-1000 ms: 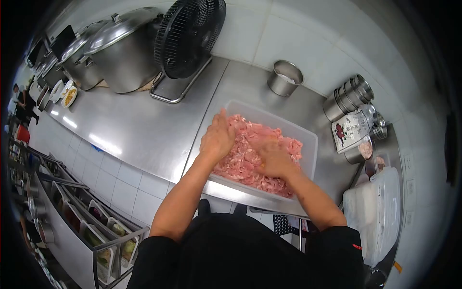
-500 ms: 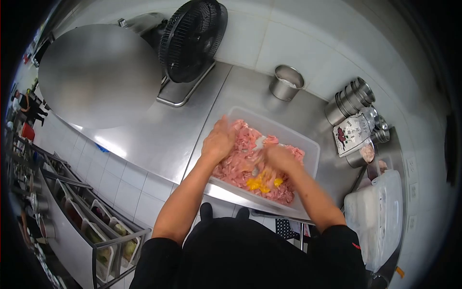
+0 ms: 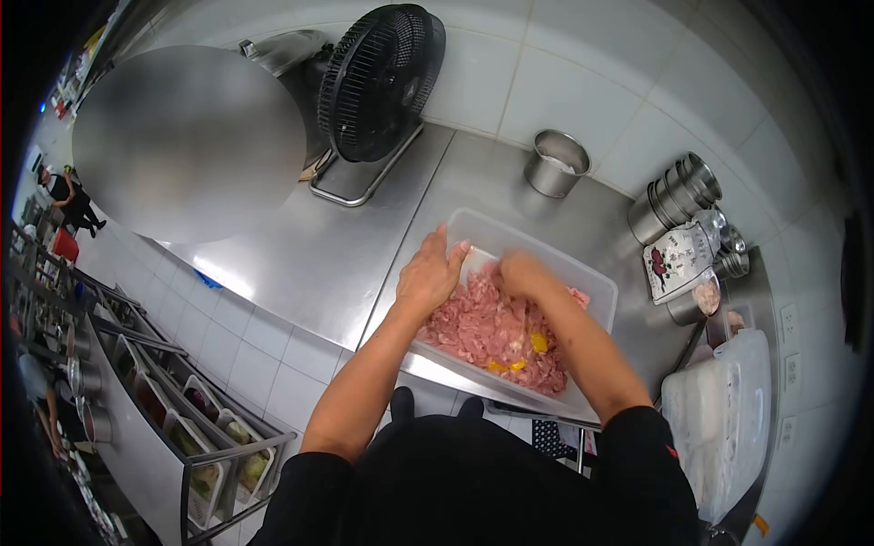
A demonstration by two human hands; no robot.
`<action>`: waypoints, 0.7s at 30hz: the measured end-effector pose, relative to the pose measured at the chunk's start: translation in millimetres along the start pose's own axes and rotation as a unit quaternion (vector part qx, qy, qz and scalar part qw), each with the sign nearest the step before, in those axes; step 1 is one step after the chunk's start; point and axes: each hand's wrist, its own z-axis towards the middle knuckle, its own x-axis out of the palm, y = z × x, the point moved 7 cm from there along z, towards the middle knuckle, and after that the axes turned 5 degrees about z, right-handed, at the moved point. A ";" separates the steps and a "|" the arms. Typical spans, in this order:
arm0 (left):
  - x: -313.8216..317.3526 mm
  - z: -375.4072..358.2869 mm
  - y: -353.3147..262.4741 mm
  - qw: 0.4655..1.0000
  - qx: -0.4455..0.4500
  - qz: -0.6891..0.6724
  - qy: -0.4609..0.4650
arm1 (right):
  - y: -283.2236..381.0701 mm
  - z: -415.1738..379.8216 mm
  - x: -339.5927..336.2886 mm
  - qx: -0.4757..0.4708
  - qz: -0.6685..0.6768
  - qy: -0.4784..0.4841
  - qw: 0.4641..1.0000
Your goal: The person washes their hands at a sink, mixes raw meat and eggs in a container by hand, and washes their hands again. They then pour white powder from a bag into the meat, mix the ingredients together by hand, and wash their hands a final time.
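Observation:
A translucent plastic tub point(image 3: 596, 280) stands on the steel counter in front of me, filled with pieces of raw pink meat point(image 3: 473, 318). Yellow egg yolk point(image 3: 539, 342) lies on the meat near the tub's close right side, with more smeared beside it. My left hand point(image 3: 430, 278) rests over the tub's left wall, fingers stretched and thumb apart, with nothing seen in it. Toward the far side of the tub, my right hand point(image 3: 526, 278) is in the meat. It is blurred, and its fingers are mostly hidden.
A black fan point(image 3: 378, 86) stands at the back left of the counter point(image 3: 314, 264). Behind the tub is a steel pot point(image 3: 555, 164). Stacked steel containers point(image 3: 674, 196), a printed bag point(image 3: 678, 262) and a clear plastic box point(image 3: 719, 419) line the right side. A person point(image 3: 68, 198) stands far left.
My right hand has moved toward the tub's far side, and meat has shifted from there toward me. The yolk is more broken and partly covered. My left thumb has spread from the fingers.

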 end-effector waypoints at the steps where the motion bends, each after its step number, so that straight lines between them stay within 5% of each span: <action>1: 1.3 1.4 0.0 1.000 0.003 0.009 -0.002 | 10.7 8.9 -13.1 -0.023 0.061 -0.061 0.996; 2: 4.1 2.9 -0.9 1.000 0.008 0.019 -0.002 | 23.8 13.3 -23.5 -0.043 0.121 -0.123 0.984; 6: 7.2 8.5 6.3 0.999 0.019 0.018 -0.037 | 104.1 3.6 13.8 0.010 0.137 0.037 0.990; 9: 7.7 8.7 0.4 0.999 0.016 0.028 -0.032 | 112.3 -41.9 39.2 -0.103 -0.025 0.111 0.988; 12: 1.0 3.8 -4.0 0.998 0.009 0.061 -0.023 | 82.4 -95.4 26.1 -0.088 -0.096 0.085 0.988; 14: 2.7 2.2 -0.1 0.997 0.010 0.065 -0.027 | 37.1 -131.8 22.0 -0.045 -0.015 -0.008 0.999; 16: 4.7 1.8 1.8 0.998 0.006 0.054 -0.021 | -10.1 -151.0 26.4 0.058 -0.045 -0.021 0.997; 21: 5.6 4.5 -3.0 0.998 0.007 0.058 -0.009 | -34.7 -107.8 22.8 0.149 0.072 -0.085 0.982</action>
